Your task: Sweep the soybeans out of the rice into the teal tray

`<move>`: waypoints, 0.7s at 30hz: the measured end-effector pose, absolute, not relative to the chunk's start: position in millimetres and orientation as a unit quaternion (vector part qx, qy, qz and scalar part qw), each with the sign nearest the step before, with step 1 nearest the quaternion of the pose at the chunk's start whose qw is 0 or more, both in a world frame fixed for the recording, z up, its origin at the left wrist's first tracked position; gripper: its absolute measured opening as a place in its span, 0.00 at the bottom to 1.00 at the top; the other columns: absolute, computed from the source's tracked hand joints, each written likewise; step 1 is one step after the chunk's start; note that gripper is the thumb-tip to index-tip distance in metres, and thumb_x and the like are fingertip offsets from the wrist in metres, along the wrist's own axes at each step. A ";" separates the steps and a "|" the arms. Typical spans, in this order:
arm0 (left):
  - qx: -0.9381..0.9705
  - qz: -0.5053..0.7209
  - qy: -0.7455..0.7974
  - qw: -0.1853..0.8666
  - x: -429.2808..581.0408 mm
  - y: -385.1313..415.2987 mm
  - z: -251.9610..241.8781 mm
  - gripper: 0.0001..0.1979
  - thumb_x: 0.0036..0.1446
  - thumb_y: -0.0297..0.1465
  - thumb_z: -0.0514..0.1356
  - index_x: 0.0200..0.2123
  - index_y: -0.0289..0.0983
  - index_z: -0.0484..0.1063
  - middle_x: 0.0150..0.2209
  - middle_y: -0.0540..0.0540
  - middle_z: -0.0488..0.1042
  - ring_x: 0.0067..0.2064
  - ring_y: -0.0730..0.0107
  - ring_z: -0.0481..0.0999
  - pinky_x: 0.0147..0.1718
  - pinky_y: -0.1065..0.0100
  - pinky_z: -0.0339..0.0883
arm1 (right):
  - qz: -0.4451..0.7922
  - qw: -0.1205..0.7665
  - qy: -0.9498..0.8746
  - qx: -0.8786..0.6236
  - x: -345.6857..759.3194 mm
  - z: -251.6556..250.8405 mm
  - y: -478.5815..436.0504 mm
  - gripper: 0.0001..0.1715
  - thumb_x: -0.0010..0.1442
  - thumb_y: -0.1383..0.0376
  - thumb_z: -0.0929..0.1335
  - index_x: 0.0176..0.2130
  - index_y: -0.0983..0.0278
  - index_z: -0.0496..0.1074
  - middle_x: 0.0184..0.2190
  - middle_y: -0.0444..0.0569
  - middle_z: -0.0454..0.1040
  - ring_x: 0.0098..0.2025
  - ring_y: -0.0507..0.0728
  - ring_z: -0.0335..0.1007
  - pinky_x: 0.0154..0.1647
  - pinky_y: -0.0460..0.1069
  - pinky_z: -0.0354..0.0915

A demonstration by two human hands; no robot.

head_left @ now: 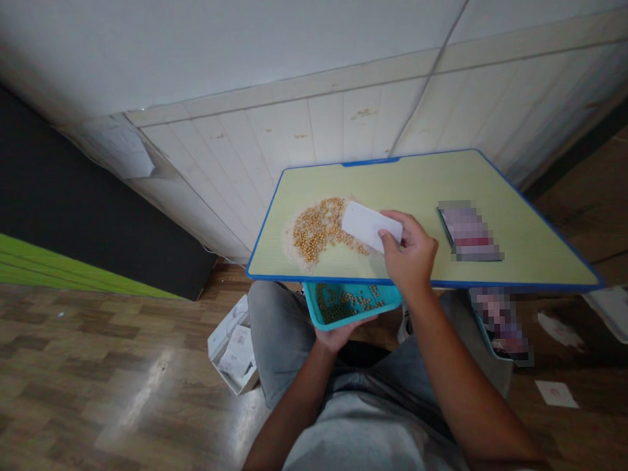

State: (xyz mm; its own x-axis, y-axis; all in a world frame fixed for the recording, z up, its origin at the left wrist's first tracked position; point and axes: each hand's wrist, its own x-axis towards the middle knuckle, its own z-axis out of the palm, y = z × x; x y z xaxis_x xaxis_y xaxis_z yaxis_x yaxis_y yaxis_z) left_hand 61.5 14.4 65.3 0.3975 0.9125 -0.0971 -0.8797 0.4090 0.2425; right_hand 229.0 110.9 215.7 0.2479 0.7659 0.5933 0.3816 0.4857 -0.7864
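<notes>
My right hand (413, 252) grips a flat white rectangular piece (368, 225) with rounded corners, tilted over the table. Its far end meets the edge of a spread of small golden beads (314, 232), which lie among pale grains. Below the table's front edge, my left hand (341, 334) supports a turquoise plastic tray (355, 320) from underneath. Several beads (342, 303) rest inside the tray, mostly toward its left side. The fingers of my left hand are largely hidden beneath it.
The low table (394, 184) has a pale green top and blue rim. A pixelated flat item (471, 233) lies on its right side. A white box (236, 355) with papers stands on the floor at left. The white panelled wall (290, 133) is close behind the table.
</notes>
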 end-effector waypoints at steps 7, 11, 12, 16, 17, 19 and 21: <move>0.079 0.536 0.108 0.834 62.0 14.5 68.1 0.48 0.67 0.64 0.37 0.80 0.45 0.53 0.84 0.40 0.44 0.83 0.32 0.34 0.74 0.24 0.30 | 0.190 0.612 -0.608 -0.470 226.5 215.3 111.9 0.20 0.61 0.67 0.71 0.52 0.59 0.83 0.47 0.51 0.87 0.36 0.60 0.82 0.37 0.54 0.77; 0.086 0.535 0.113 0.833 62.7 13.8 68.9 0.47 0.68 0.63 0.36 0.79 0.46 0.56 0.84 0.41 0.46 0.83 0.35 0.33 0.74 0.24 0.28 | 0.199 0.611 -0.607 -0.467 224.5 216.2 111.9 0.20 0.61 0.67 0.71 0.52 0.59 0.83 0.46 0.50 0.87 0.36 0.60 0.81 0.37 0.54 0.76; 0.087 0.536 0.115 0.832 62.9 13.7 68.9 0.46 0.68 0.63 0.36 0.79 0.47 0.57 0.83 0.41 0.46 0.83 0.36 0.32 0.74 0.24 0.27 | 0.203 0.609 -0.609 -0.466 224.1 216.7 112.0 0.20 0.61 0.67 0.71 0.51 0.59 0.84 0.45 0.50 0.87 0.36 0.60 0.81 0.37 0.53 0.75; 0.086 0.539 0.117 0.830 63.5 14.5 68.0 0.47 0.67 0.64 0.34 0.77 0.48 0.62 0.83 0.42 0.46 0.83 0.35 0.33 0.73 0.23 0.26 | 0.227 0.602 -0.616 -0.455 223.4 217.9 112.3 0.19 0.61 0.66 0.71 0.51 0.59 0.84 0.45 0.49 0.87 0.34 0.59 0.80 0.35 0.53 0.72; 0.085 0.540 0.117 0.829 63.5 14.9 67.5 0.47 0.67 0.64 0.34 0.77 0.48 0.63 0.83 0.42 0.46 0.83 0.34 0.34 0.73 0.22 0.26 | 0.235 0.601 -0.617 -0.451 223.3 218.0 112.3 0.19 0.61 0.66 0.71 0.51 0.59 0.84 0.45 0.49 0.87 0.35 0.59 0.80 0.35 0.52 0.72; 0.083 0.540 0.117 0.830 63.6 15.8 66.4 0.47 0.67 0.63 0.34 0.76 0.47 0.63 0.83 0.41 0.46 0.83 0.34 0.35 0.73 0.22 0.26 | 0.253 0.597 -0.621 -0.440 223.1 218.1 111.8 0.19 0.61 0.66 0.71 0.51 0.59 0.84 0.45 0.48 0.87 0.37 0.59 0.81 0.36 0.52 0.72; 0.082 0.540 0.116 0.830 63.6 16.4 65.7 0.45 0.68 0.62 0.35 0.77 0.48 0.63 0.83 0.42 0.47 0.83 0.35 0.36 0.73 0.22 0.26 | 0.269 0.593 -0.625 -0.431 222.9 218.5 111.0 0.19 0.61 0.66 0.71 0.51 0.59 0.84 0.45 0.48 0.87 0.39 0.60 0.81 0.38 0.52 0.73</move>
State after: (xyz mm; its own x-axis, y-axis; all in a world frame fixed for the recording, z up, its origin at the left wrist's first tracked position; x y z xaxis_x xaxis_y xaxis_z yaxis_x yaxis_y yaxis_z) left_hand 63.6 16.4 65.7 0.3900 0.9148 -0.1049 -0.8769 0.4038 0.2608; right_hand 222.9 111.0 218.5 0.0731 0.8575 0.5093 0.2195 0.4844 -0.8469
